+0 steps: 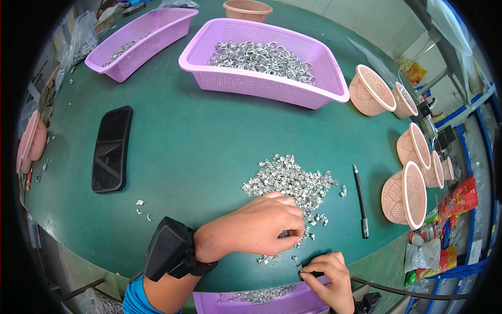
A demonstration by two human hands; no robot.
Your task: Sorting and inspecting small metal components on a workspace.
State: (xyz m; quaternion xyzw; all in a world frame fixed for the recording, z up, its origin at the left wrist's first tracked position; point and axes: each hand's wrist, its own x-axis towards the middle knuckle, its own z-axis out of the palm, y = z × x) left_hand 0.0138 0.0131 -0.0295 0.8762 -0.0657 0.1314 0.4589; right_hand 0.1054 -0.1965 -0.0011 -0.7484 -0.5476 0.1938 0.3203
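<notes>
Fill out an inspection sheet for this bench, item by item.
Surface: dark green table.
Job's things: loose heap of small silvery metal clips; lilac plastic mesh basket holding more.
Clutter: black phone, black pen, pink mesh cups.
Hands: left hand pinches clips at the heap; right hand pinches one clip at the near edge.
Cables: nothing seen.
Surroundings: blue shelving with packets.

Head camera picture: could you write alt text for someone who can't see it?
A person's left hand rests fingers-down on a pile of small silvery metal pieces on a green table, while the right hand pinches one piece near a purple basket at the table's near edge. A black phone and black pen lie alongside.
</notes>
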